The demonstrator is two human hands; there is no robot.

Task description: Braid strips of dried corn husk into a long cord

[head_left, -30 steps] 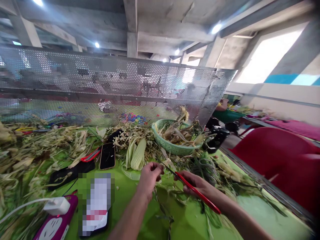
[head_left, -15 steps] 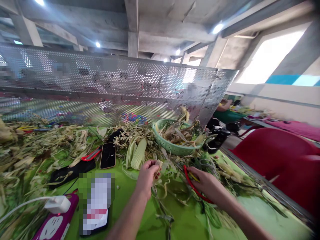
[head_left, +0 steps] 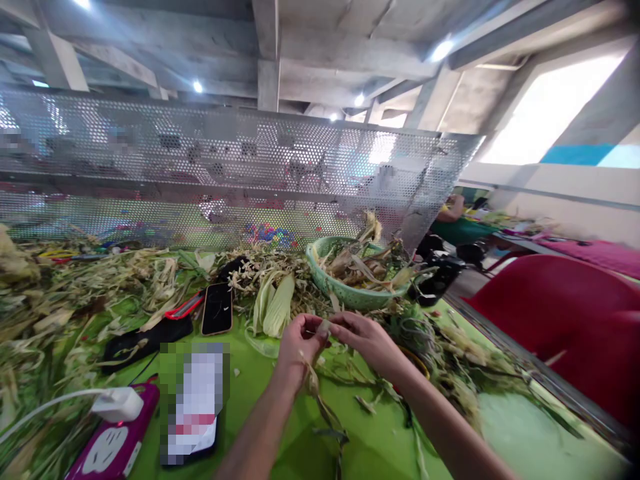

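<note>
My left hand [head_left: 300,347] pinches a small pale piece of corn husk [head_left: 325,328] between thumb and fingers. My right hand [head_left: 367,339] meets it from the right, its thumb and fingers closed on the same husk piece. Under my left hand hangs a twisted strip of dried husk [head_left: 325,407]. Partly hidden beneath my right wrist are the red and yellow scissors [head_left: 417,361], lying on the green table [head_left: 280,433]. Behind my left hand lies a pale green husk bundle [head_left: 279,307].
A green basket [head_left: 340,293] full of dried husks stands behind my hands. Leftward lie a black phone [head_left: 217,309], a red cutter [head_left: 185,307], a blurred-out phone [head_left: 195,407] and a purple power strip [head_left: 113,443]. A red chair [head_left: 550,300] is at the right.
My right hand has let go of the scissors and moved left to my left hand, closing on the husk piece. The scissors now lie under my right wrist.
</note>
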